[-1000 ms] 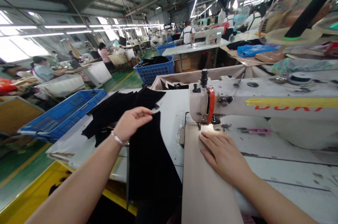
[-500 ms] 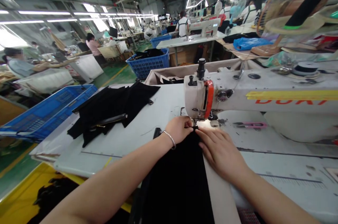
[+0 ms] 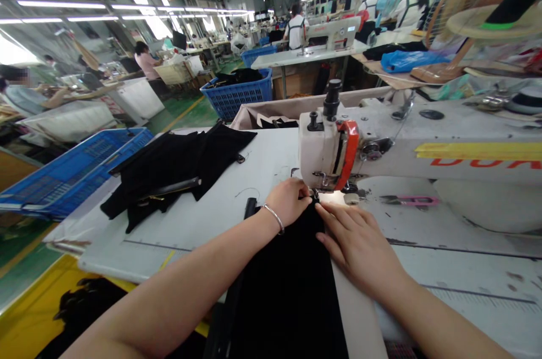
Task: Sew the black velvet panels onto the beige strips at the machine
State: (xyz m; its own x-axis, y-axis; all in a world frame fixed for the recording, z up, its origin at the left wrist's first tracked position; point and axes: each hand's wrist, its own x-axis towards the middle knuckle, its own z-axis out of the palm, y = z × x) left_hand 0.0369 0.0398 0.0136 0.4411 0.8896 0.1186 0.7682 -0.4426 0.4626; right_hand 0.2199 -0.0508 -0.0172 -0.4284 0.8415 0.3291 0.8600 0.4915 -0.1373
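Note:
A long piece of black fabric (image 3: 288, 285) runs from the front edge of the table up to the needle area of a white sewing machine (image 3: 322, 147). My left hand (image 3: 288, 202), with a silver bangle at the wrist, pinches the fabric's far end just left of the presser foot. Beside it, my right hand (image 3: 355, 235) lies flat with fingers stretched out, its fingertips touching the fabric's right edge below the needle. A dark strip, perhaps a zipper, follows the fabric's left side. The needle tip is hidden by the machine head and my fingers.
Black fabric pieces (image 3: 169, 164) lie on the table at left. Pink-handled thread snips (image 3: 417, 200) rest under the machine arm. Blue crates (image 3: 76, 173) stand at left, with a yellow bin (image 3: 25, 314) below the table edge. Other people sit at machines further back.
The view has shifted slightly, so the machine appears a little further right. Both hands stay at the fabric's far end by the needle, with almost the same grip.

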